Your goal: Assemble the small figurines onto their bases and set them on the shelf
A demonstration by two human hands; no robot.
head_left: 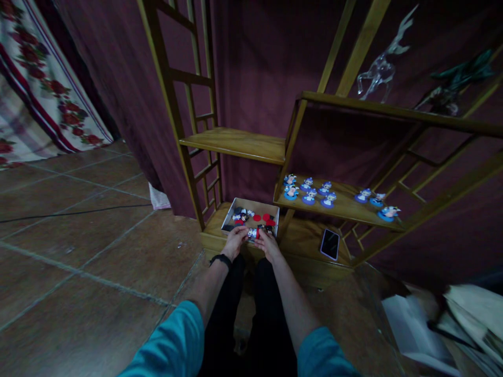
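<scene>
My left hand (234, 241) and my right hand (268, 245) meet over the near edge of a shallow box (253, 203) on the lowest shelf. Between them is a small white figurine (252, 233), gripped by my left fingers. A red round base (258, 233) is pinched in my right fingers, up against the figurine; whether the two are joined cannot be made out. Inside the box lie loose red discs (257, 218), dark discs (234, 228) and a few small white and dark figurines (240, 214).
Several small figurines on blue and purple bases (309, 197) stand on the middle shelf (341, 209) to the right. A phone (329, 244) lies on the bottom shelf. Above are a clear glass deer (379, 73) and a dark green ornament (459, 78). A white bag (475, 309) sits at lower right.
</scene>
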